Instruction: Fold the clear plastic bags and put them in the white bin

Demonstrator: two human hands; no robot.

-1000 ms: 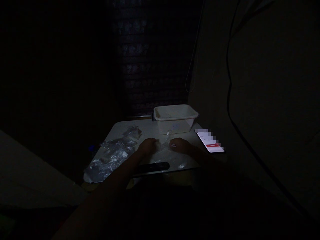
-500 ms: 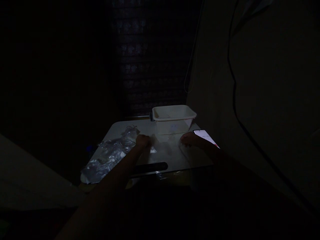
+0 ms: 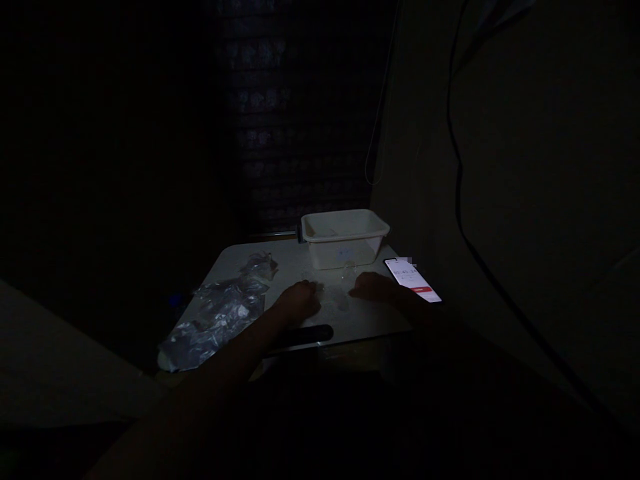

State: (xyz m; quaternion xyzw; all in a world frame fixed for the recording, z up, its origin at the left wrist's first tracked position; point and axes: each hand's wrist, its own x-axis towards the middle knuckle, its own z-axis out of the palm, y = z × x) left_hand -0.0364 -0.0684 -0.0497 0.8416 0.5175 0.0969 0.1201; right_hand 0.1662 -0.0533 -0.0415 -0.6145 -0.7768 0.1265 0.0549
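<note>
My left hand (image 3: 301,301) is closed low over the small white table (image 3: 367,320), its fingers at the left edge of a thin, clear plastic bag (image 3: 336,295). My right hand (image 3: 373,287) is also closed, pinching the bag's right side. The bag lies nearly flat between the hands; in this dim light its outline is hard to make out. Left of my left hand, a heap of crumpled clear plastic bags (image 3: 223,320) covers that side of the table. Behind both hands stands a white plastic tub (image 3: 345,253).
A lit phone (image 3: 413,280) rests at the table's right edge, beside my right forearm. A dark slot (image 3: 305,335) runs along the front edge. A black cable (image 3: 459,173) hangs down the right wall, and a dark blind (image 3: 265,140) rises behind the table.
My hands have come closer together, with the left shifted right and towards me. The clear plastic has come down flatter against the table. More of the phone screen shows.
</note>
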